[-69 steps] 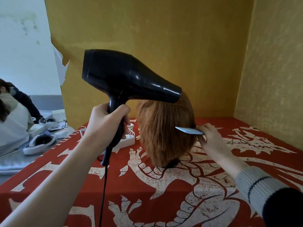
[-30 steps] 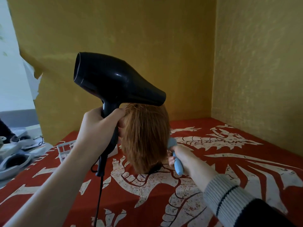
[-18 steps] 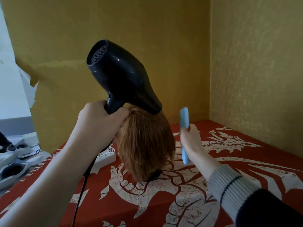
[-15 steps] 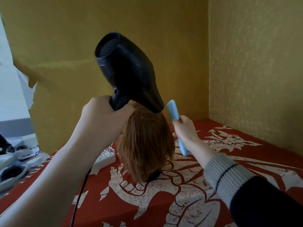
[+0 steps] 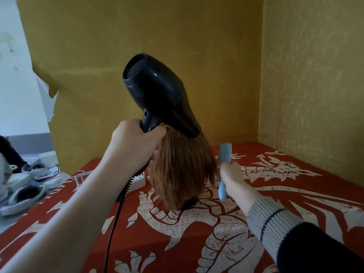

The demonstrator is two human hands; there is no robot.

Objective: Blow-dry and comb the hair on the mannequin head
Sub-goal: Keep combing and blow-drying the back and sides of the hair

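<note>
**Hot air close to the hair, comb beside it**

My left hand [image 5: 134, 146] is wrapped tight around the handle of the black hair dryer [image 5: 159, 95]. Its nozzle points down and sits right on top of the orange-brown hair [image 5: 183, 170] of the mannequin head, which stands on the red and white cloth [image 5: 197, 243]. My right hand [image 5: 231, 178] grips the blue comb [image 5: 224, 160], held upright just beside the right side of the hair.

I think 3 things could go wrong. The nozzle is so close that hot air could burn or melt the hair if I keep it in 1 spot. If I pull the comb hard through a knot, the head could tip over, because no hand holds it. The black cord [image 5: 113, 223] hangs down from my hand near the head, so it could snag and tug things.
</note>
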